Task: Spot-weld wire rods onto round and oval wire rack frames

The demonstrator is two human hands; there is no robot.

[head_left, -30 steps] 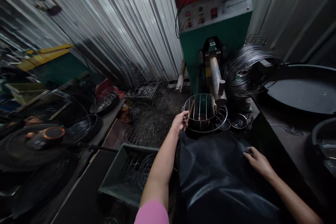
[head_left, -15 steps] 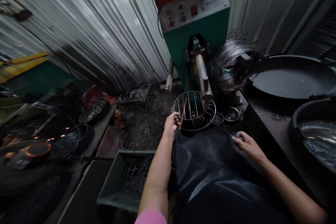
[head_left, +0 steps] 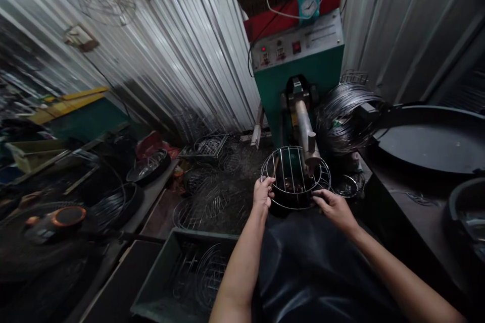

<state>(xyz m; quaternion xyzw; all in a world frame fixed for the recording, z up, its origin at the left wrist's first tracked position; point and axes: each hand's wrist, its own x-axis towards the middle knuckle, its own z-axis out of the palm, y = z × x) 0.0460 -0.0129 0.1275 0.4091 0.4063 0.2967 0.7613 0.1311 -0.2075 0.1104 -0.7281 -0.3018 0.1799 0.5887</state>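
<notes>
A round wire rack (head_left: 297,193) with straight cross bars and two rings sits beneath the metal arm (head_left: 304,121) of a green machine (head_left: 265,93). My left hand (head_left: 263,192) is closed on the rack's left rim. At its front right edge, my right hand (head_left: 333,208) has thumb and fingers pinched together. What lies in that pinch is too small to make out. The arm's lower tip comes down by the right part of the rack; whether they touch, I cannot tell. A black apron (head_left: 303,262) covers my lap below.
A coil of wire (head_left: 341,118) stands right of the machine, near a large black pan (head_left: 428,144). At lower left is a green crate (head_left: 151,282) holding wire parts. Wire pieces (head_left: 212,197) are heaped on the floor. A teal clock (head_left: 308,5) sits atop the machine.
My right hand has moved from over the apron to the rack's front right edge. The left hand keeps its hold on the rim. The view has shifted, showing more above the machine.
</notes>
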